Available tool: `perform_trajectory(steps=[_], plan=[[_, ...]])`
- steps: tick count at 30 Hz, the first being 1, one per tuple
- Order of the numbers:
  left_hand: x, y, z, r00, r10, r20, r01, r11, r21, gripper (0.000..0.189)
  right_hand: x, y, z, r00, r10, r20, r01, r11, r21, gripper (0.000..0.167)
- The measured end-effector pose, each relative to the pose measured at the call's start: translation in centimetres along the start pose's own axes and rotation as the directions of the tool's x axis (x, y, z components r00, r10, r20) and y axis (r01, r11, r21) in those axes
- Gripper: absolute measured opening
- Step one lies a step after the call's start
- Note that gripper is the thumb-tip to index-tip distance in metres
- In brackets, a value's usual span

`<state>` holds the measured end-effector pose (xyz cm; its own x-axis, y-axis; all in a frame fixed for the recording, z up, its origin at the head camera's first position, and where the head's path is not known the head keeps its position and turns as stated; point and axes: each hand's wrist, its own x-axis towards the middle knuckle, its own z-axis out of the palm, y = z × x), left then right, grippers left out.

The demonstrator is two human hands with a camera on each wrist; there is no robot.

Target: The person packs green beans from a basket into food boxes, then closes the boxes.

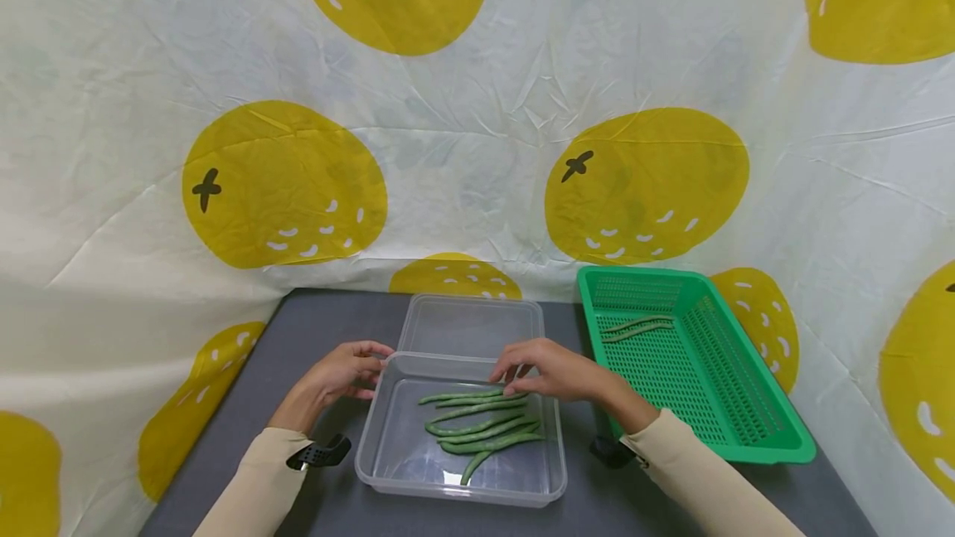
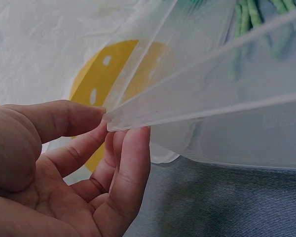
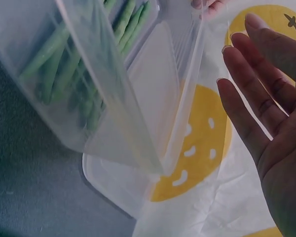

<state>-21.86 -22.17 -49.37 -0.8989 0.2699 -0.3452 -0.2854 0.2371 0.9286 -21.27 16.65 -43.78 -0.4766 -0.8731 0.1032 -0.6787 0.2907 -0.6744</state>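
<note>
Several green beans (image 1: 485, 425) lie side by side in a clear plastic container (image 1: 466, 497), roughly crosswise, with one bean angled toward the front. My left hand (image 1: 339, 378) is at the container's back left corner. In the left wrist view, the thumb and fingers of that left hand (image 2: 84, 163) pinch the corner of the rim. Over the back right part of the container hovers my right hand (image 1: 548, 369), near the bean ends. The right wrist view shows this right hand (image 3: 271, 94) with loosely extended fingers and nothing held, apart from the rim.
Behind the container a clear flat lid (image 1: 473, 323) lies on the dark table (image 1: 328, 321). To the right stands a green perforated basket (image 1: 716, 371) with a couple of beans (image 1: 637, 328) near its back left. A white curtain (image 1: 462, 189) with yellow fruit prints hangs behind the table.
</note>
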Motion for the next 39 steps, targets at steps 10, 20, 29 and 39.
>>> perform_trajectory(steps=[10,20,29,39], plan=[[-0.1,0.3,0.0,1.000,-0.005,0.009,0.005,1.000,-0.003,0.041,-1.7,0.4,-1.4,0.999,0.005,-0.034,-0.006,1.000,-0.013,0.022],[-0.1,0.2,0.1,1.000,-0.007,-0.004,0.007,1.000,0.007,0.040,-3.8,0.6,-2.9,0.997,0.007,-0.078,-0.011,0.999,-0.042,0.020],[-0.1,0.1,0.2,1.000,-0.008,-0.009,0.008,1.000,0.010,0.040,-6.0,1.2,-4.2,0.987,0.085,-0.134,-0.094,0.993,-0.067,0.019],[-0.2,-0.2,0.4,1.000,0.000,-0.010,0.000,1.000,0.009,0.040,-8.2,2.4,-5.4,0.962,0.165,-0.216,-0.190,0.977,-0.099,0.021]])
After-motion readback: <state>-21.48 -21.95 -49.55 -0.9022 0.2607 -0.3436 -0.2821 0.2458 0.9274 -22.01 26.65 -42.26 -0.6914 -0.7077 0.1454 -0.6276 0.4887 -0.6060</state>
